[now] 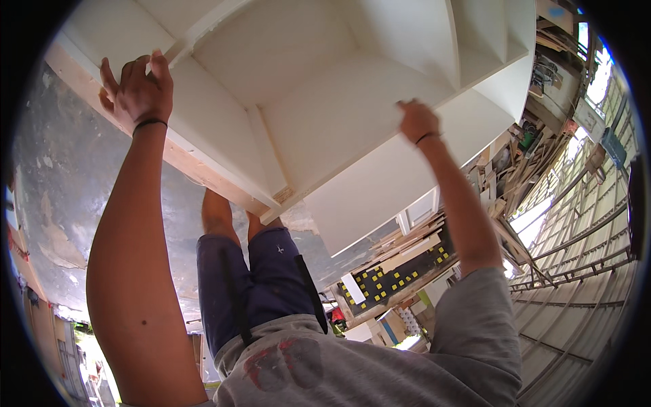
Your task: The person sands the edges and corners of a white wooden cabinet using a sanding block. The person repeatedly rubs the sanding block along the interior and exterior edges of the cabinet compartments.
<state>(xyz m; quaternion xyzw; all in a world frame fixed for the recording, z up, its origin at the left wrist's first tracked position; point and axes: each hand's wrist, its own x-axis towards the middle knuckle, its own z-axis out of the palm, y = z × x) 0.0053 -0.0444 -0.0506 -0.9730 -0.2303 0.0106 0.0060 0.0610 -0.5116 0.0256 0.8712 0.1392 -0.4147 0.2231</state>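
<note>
A large white cabinet carcass (325, 102) with open compartments fills the upper middle of the view. Over its left edge is my left hand (139, 91), fingers spread and bent, holding nothing that I can see; whether the fingertips touch the panel is hard to tell. My right hand (418, 122) is closed, fingers curled together, over the cabinet's near right edge. It is slightly blurred, and anything inside its fingers is hidden. A dark band circles each wrist.
The worn grey floor (74, 136) shows at left. Stacked wood offcuts (502, 169) lie right of the cabinet, and a dark board with yellow squares (393, 278) lies below it. A corrugated metal wall (583, 292) stands at far right. My legs are close to the cabinet's near corner.
</note>
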